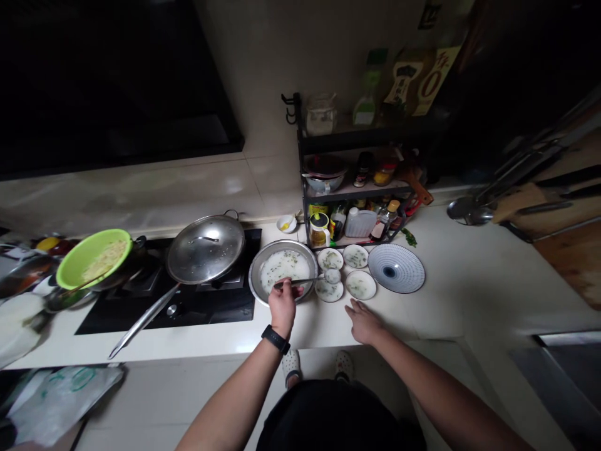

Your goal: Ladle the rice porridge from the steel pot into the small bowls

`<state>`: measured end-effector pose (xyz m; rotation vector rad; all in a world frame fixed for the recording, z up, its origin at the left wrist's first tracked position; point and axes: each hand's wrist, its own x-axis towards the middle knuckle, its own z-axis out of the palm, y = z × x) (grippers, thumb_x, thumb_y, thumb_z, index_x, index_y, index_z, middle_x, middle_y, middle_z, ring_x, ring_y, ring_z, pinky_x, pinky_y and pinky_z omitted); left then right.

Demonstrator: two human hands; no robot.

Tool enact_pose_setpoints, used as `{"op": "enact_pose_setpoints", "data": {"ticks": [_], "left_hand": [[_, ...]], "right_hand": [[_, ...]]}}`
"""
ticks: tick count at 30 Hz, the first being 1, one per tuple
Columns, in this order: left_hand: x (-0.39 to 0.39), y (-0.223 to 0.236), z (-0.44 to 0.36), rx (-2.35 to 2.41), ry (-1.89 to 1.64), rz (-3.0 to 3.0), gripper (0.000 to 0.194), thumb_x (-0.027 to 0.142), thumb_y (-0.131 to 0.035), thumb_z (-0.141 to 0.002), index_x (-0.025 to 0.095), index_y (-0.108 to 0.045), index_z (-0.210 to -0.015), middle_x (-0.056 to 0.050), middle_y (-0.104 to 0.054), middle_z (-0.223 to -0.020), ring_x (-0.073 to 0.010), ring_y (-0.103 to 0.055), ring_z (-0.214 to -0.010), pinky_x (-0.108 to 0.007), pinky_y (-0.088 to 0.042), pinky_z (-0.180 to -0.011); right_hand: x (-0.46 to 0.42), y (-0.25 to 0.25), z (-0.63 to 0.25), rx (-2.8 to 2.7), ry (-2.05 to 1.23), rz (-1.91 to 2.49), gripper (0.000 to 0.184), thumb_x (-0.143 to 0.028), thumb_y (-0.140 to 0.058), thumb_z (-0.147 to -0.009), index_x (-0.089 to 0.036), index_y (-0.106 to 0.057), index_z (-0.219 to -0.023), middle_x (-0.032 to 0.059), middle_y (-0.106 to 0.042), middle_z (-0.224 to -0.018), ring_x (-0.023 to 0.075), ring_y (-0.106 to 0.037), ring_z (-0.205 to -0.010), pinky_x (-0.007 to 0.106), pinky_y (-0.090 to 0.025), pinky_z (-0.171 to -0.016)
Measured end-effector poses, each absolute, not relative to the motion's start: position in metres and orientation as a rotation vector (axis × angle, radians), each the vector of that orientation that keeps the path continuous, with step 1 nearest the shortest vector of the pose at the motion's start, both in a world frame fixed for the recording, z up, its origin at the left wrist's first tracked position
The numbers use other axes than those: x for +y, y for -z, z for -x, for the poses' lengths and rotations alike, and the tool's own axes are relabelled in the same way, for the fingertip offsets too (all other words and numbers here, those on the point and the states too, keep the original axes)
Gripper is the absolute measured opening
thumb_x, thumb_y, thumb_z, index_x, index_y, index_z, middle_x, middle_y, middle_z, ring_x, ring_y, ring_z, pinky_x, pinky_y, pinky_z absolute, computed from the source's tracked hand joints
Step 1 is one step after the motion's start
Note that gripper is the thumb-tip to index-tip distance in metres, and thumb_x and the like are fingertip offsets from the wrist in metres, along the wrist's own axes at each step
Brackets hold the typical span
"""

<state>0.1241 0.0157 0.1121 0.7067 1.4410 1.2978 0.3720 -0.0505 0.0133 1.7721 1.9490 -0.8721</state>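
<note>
Spoon (300, 280) | left hand (283, 307) clenched on it over steel bowl (257, 285) | right hand (365, 322) open on countertop (422, 326)

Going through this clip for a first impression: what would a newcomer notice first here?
The bright green bowl of noodles at the left end of the stove catches the eye first. At the centre, the left hand holds a spoon across a steel bowl of white liquid, beside small dishes. Further right lies a large blue-and-white plate.
</note>
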Motion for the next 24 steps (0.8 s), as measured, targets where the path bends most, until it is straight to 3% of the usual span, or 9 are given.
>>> {"op": "enact_pose_setpoints", "data": {"ticks": [8, 13, 19, 24], "left_hand": [[0.018, -0.091, -0.183, 1.346, -1.239, -0.864, 0.044, 0.058, -0.061, -0.088, 0.016, -0.06, -0.098, -0.007, -0.072, -0.071, -0.0248, -0.074, -0.065, -0.035, -0.06, -0.062], [0.013, -0.083, -0.207, 1.338, -1.163, -1.151, 0.047, 0.061, -0.053, -0.095, 0.017, -0.064, -0.104, -0.011, -0.075, -0.083, -0.0238, -0.075, -0.072, -0.035, -0.059, -0.07], [-0.003, -0.086, -0.219, 1.216, -1.016, -1.742, 0.035, 0.041, -0.043, -0.103, 0.02, -0.069, -0.116, -0.014, -0.076, -0.102, -0.0254, -0.075, -0.089, -0.038, -0.06, -0.082], [-0.015, -0.081, -0.215, 0.817, -0.837, -2.292, 0.036, 0.025, -0.041, -0.102, 0.019, -0.065, -0.127, -0.015, -0.074, -0.114, -0.0255, -0.072, -0.107, -0.043, -0.058, -0.096]], "right_hand": [[-0.05, -0.016, -0.372, 1.941, 0.883, -1.755, 0.09, -0.017, -0.059, -0.075, -0.008, -0.031, -0.159, 0.0191, -0.011, -0.17, 0.0355, -0.013, -0.156, 0.044, -0.013, -0.125], [-0.051, -0.014, -0.374, 1.974, 0.88, -1.768, 0.09, -0.018, -0.061, -0.073, -0.009, -0.033, -0.158, 0.0183, -0.014, -0.17, 0.0367, -0.013, -0.156, 0.046, -0.014, -0.125], [-0.053, -0.008, -0.378, 2.037, 0.904, -1.764, 0.09, -0.019, -0.062, -0.073, -0.006, -0.034, -0.157, 0.0195, -0.017, -0.169, 0.036, -0.01, -0.157, 0.045, -0.01, -0.127], [-0.054, 0.002, -0.378, 2.072, 0.925, -1.744, 0.09, -0.018, -0.058, -0.076, -0.004, -0.027, -0.159, 0.0176, -0.023, -0.168, 0.0344, -0.013, -0.156, 0.043, -0.006, -0.128]]}}
